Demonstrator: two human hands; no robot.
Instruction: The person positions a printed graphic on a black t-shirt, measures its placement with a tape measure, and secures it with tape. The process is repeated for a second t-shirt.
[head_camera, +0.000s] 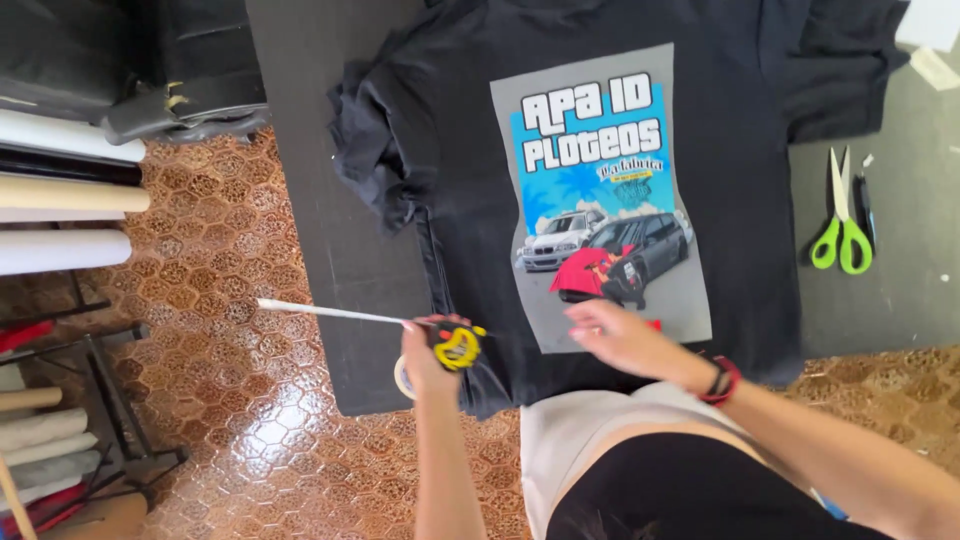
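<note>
A black T-shirt lies spread on a dark table, with a glossy transfer sheet printed with cars and lettering resting on its chest. My left hand grips a yellow and black tape measure at the table's near edge; its white blade sticks out to the left over the floor. A tape roll appears to hang around that hand. My right hand, fingers spread, presses on the sheet's bottom edge. A red and black band circles that wrist.
Green-handled scissors and a dark pen lie on the table to the right of the shirt. Rolls of white, cream and black material are stacked on a rack at the left. The floor has shiny orange hexagon tiles.
</note>
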